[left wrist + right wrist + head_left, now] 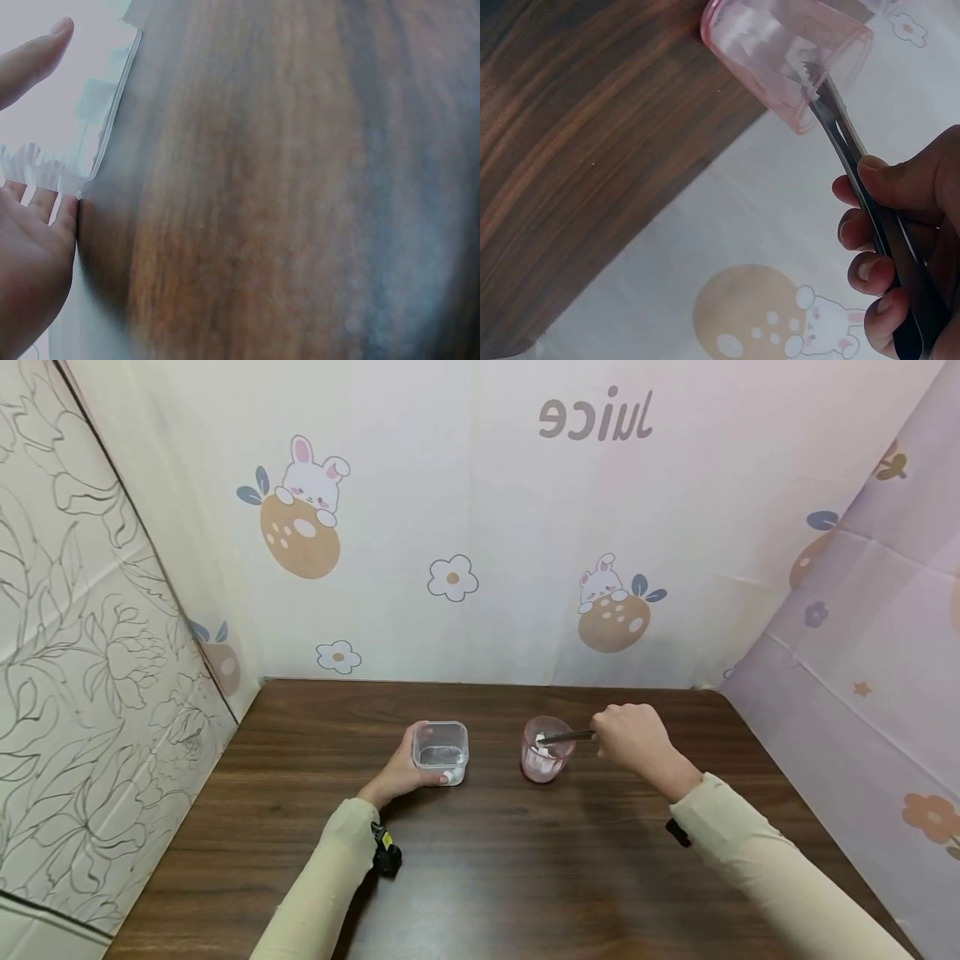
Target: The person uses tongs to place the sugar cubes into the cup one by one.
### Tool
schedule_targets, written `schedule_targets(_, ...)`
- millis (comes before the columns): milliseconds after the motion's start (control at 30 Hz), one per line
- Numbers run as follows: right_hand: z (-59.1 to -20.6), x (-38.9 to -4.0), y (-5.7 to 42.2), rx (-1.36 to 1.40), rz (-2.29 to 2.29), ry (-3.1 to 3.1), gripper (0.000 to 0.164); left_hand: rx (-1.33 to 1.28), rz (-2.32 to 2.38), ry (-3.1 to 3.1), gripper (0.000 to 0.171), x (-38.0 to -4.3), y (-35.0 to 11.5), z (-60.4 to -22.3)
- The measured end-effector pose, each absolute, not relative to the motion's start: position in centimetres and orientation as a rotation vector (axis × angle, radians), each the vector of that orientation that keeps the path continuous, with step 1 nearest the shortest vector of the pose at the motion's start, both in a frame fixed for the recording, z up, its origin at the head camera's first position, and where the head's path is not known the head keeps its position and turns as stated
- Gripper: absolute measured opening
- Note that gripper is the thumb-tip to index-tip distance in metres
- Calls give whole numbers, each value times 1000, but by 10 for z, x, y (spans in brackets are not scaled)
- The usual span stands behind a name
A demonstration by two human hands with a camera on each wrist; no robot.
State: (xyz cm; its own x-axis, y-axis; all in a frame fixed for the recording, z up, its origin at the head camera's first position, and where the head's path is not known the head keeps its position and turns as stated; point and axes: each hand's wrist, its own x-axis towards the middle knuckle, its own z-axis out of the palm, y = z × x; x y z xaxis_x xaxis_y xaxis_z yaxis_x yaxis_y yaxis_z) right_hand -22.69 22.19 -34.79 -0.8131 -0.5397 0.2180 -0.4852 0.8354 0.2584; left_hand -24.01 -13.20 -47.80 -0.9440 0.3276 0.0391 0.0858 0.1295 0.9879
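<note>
My left hand (pixel 397 773) grips a clear square plastic container (pixel 441 755) from its left side, thumb across the near face. A small white piece (pixel 450 775) shows low in the container's near right corner. In the left wrist view, glare washes out much of the container (pixel 86 112). To the right stands a translucent pink cup (pixel 542 768) with several white pieces in it. My right hand (pixel 632 742) holds dark metal tongs (pixel 909 292), fingers and thumb wrapped round the arms. The tips of the tongs reach through the cup's mouth to a white piece (pixel 802 56).
Both vessels are toward the back of a dark wooden table (pixel 480 868). Behind it rises a patterned wall covering (pixel 465 510) with rabbits and flowers. More covered walls flank the table left and right. A black wrist device (pixel 387 853) sits on the left sleeve.
</note>
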Motion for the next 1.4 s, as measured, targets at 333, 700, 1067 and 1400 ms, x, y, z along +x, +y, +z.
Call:
schedule_targets(333,-357,-232,221,792,-348,-2704,27,430,1908,2216,100,-239,-130,-470)
schedule_targets(700,-360,-233,218,790,-358,-2708,29,441,1921,2200,99,-238,-130,-471)
schedule_targets(1067,-344,-226,219,770,-330,-2694,38,441,1930,2200,99,-237,-131,-473)
schedule_targets(1400,-324,-217,221,750,-268,-2689,44,418,1939,2186,99,-236,-131,-472)
